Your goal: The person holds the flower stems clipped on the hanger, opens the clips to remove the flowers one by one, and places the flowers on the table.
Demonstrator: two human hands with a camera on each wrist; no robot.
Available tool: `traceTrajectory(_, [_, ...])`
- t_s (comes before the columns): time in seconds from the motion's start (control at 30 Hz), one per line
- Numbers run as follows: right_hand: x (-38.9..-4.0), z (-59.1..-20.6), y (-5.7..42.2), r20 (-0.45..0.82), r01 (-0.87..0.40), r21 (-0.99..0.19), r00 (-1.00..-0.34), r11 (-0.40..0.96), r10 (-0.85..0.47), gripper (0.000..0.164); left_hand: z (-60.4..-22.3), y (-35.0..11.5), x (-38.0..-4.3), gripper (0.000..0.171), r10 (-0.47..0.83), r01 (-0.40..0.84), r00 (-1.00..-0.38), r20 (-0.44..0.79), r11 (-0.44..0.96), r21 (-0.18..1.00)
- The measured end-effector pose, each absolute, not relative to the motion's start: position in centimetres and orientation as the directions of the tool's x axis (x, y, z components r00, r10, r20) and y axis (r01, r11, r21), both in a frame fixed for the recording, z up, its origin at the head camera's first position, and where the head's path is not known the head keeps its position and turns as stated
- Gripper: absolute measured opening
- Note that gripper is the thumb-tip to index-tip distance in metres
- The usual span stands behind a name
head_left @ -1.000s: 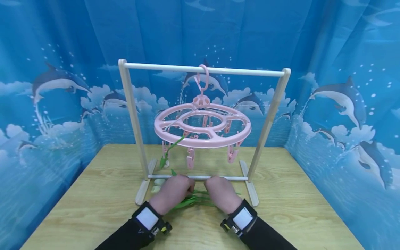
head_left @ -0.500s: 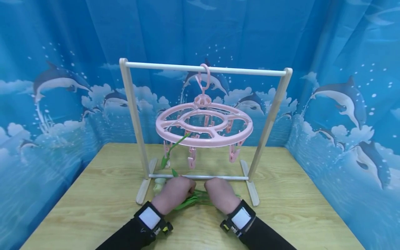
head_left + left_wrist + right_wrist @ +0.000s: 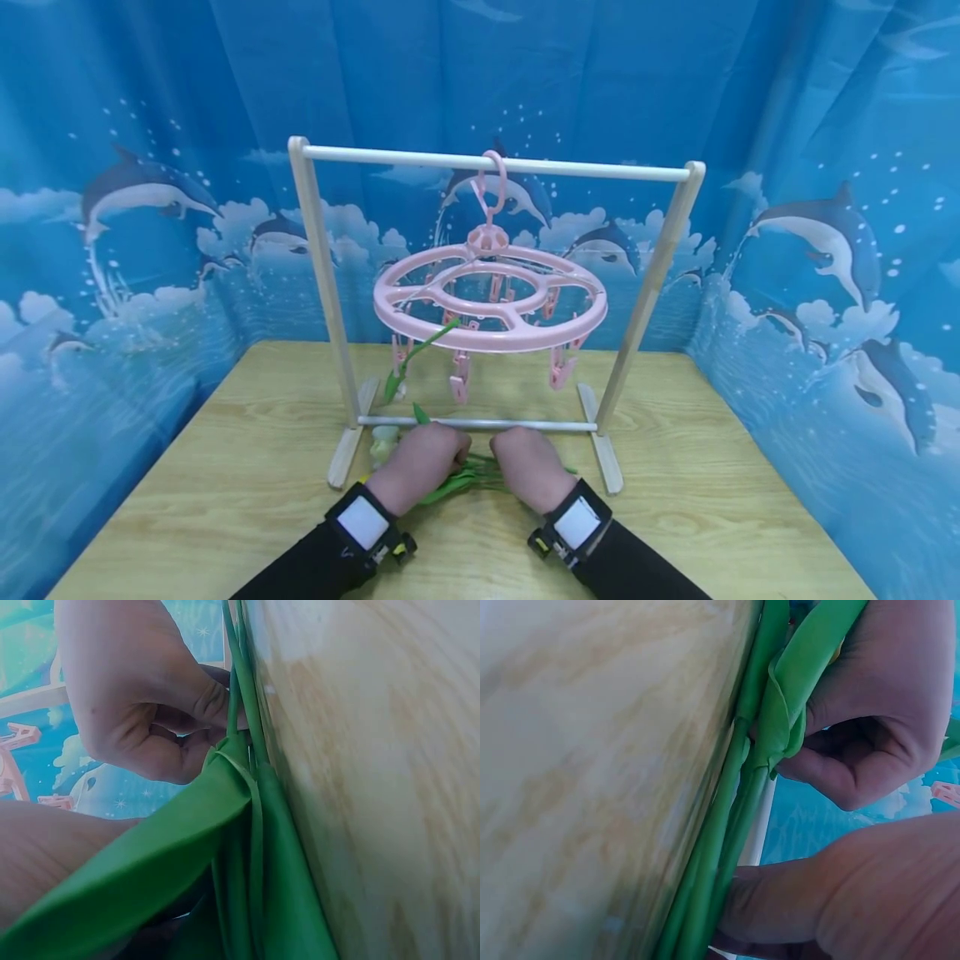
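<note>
Both hands grip a bunch of artificial tulips low over the table. My left hand [image 3: 420,458] pinches the green stems [image 3: 724,817] just by the leaves [image 3: 150,855], as the right wrist view shows. Farther along the same stems, my right hand [image 3: 531,468] pinches them between thumb and fingers [image 3: 191,701]. Pale tulip heads [image 3: 384,442] stick out left of my left hand, and a bit of yellow peeks out beside that wrist. Above them another tulip [image 3: 405,362] hangs head down from the pink clip hanger [image 3: 491,337].
A wooden stand [image 3: 325,275] with a white top bar [image 3: 585,169] carries the hanger by its hook. Several pink clips [image 3: 459,379] dangle from the ring. A white lower bar [image 3: 555,426] runs just behind the hands. Blue dolphin curtains surround the wooden table [image 3: 712,500].
The pale tulip heads have turned and shifted slightly beside my left hand, and a bit of yellow has come into view there. Both hands stay nearly in place on the stems.
</note>
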State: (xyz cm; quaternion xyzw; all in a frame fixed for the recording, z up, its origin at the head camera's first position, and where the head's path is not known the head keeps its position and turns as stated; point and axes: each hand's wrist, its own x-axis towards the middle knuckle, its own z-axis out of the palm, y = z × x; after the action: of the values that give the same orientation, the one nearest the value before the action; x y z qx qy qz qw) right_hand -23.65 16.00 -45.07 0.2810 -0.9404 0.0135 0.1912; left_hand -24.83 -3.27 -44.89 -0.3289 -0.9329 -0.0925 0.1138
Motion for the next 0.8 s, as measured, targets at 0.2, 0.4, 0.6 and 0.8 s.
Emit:
traceTrajectory(0.2, [-23.84, -45.69, 16.01, 0.375, -0.514, 0.093, -0.775, 0.853, -0.508, 0.024, -44.79, -3.16, -24.74, 0.016, 0.584, 0.617, -0.777, 0.237, 0.781, 0.096])
traceTrajectory(0.4, [-23.70, -45.39, 15.97, 0.391, -0.523, 0.080, -0.766, 0.849, -0.509, 0.025, -45.05, -3.27, -24.85, 0.015, 0.586, 0.626, -0.766, 0.264, 0.773, 0.100])
traceTrajectory(0.6, [-23.77, -45.08, 15.96, 0.380, -0.527, 0.062, -0.773, 0.848, -0.508, 0.026, -45.22, -3.35, -24.79, 0.015, 0.589, 0.637, -0.750, 0.300, 0.765, 0.091])
traceTrajectory(0.8, [-23.74, -44.94, 15.90, 0.382, -0.538, 0.041, -0.770, 0.842, -0.511, 0.026, -45.18, -3.31, -24.71, 0.014, 0.589, 0.634, -0.754, 0.291, 0.769, 0.088])
